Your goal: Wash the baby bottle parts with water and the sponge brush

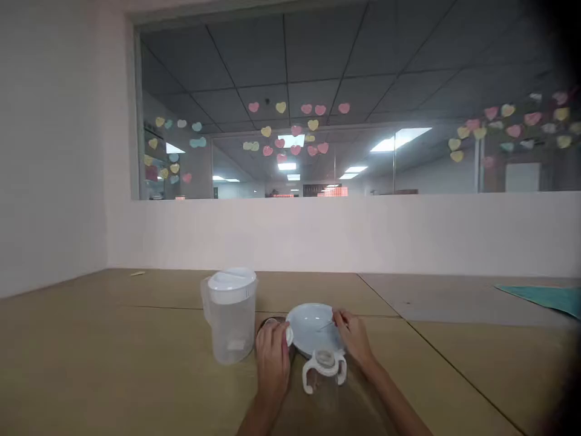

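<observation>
My left hand (273,351) is closed around a small white round piece (289,335), which looks like a cap, at the left rim of a white bowl (302,315). My right hand (351,333) pinches a thin, stick-like item (325,326) that reaches over the bowl; its kind is too small to make out. Between my wrists, in front of the bowl, stands a clear baby bottle (325,363) with two white side handles. Part of a dark round object (276,318) shows behind my left fingers, mostly hidden.
Left of my hands stands a translucent pitcher (233,330) with a white lid. A teal cloth or mat (544,297) lies at the far right of the wooden table (136,363). A low wall (318,233) and a window with heart-shaped notes rise behind the table.
</observation>
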Demonstrator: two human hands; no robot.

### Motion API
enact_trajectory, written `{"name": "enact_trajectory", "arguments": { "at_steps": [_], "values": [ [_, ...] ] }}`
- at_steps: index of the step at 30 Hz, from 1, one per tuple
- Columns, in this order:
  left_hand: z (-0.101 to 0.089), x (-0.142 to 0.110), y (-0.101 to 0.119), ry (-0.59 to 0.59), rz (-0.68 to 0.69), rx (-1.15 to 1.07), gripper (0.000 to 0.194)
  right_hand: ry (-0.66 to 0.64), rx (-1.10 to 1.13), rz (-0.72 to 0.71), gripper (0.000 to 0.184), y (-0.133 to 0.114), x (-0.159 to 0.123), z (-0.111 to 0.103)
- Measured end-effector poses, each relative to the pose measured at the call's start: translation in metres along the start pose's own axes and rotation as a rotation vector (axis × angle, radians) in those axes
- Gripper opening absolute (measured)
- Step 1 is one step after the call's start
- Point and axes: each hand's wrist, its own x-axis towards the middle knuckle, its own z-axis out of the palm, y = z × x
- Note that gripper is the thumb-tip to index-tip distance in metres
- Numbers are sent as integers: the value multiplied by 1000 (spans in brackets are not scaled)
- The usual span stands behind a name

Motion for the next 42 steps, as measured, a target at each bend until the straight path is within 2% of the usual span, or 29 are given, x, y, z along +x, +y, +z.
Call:
{"name": "enact_trajectory", "arguments": {
  "at_steps": [4, 9, 12, 16, 21, 25, 30, 37, 42],
  "values": [
    [-4, 2, -2, -108, -30, 58, 33, 44, -20, 17, 58, 1, -9, -4],
    [-7, 4, -12, -448, -193, 279, 28, 94, -76, 2, 61, 8, -13, 2],
    [-2, 3, -16, -545, -229, 352, 25, 91, -101, -23, 60, 15, -13, 6],
    [4, 3, -19, -541, -212, 370, 26, 101, -122, -41, 60, 21, -12, 5],
    [3, 5, -20, -539, -213, 408, 28, 101, -150, -70, 59, 21, -12, 6],
    [5, 6, -13, -494, -208, 437, 34, 85, -167, -83, 60, 21, -12, 7],
    [12, 11, 0, -662, -132, 374, 36, 85, -164, -60, 62, 18, -12, 6],
    [20, 21, -10, -700, -217, 406, 33, 75, -216, -90, 61, 17, -11, 7],
    [25, 21, -13, -662, -283, 456, 32, 62, -187, -73, 61, 19, -11, 7]
  ]
}}
